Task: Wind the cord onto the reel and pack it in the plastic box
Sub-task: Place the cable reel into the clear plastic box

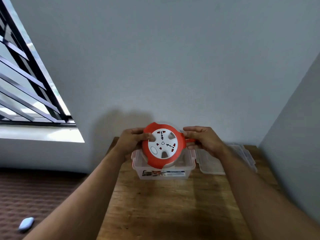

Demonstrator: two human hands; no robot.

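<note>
Two hands hold the reel (162, 144) tilted above the open box (163, 168); its white socket face looks back toward you and its low edge dips inside the box rim. Your left hand (133, 142) grips the orange rim at 9 o'clock of the reel, thumb lying on the white face, fingers (134, 131) curled round the back. Your right hand (203, 140) closes on the rim at 3 o'clock, where a short orange piece (190, 140) sticks out between thumb and fingers; you cannot tell from here whether that is the plug or a handle. The cord itself is out of sight, so its winding cannot be judged.

The box is clear plastic with orange clips at its corners and a printed label (163, 173) on the near wall. It sits on the wooden tabletop (164, 205), toward 12 o'clock of its surface and near the wall. The clear lid (225, 158) lies flat on the tabletop at 3 o'clock of the box, just beside it.

At 8 o'clock of the view, well apart from the tabletop, a small pale oval thing (26, 223) rests on the brown floor (34, 196). A barred window (26, 80) fills the 10 o'clock corner.
</note>
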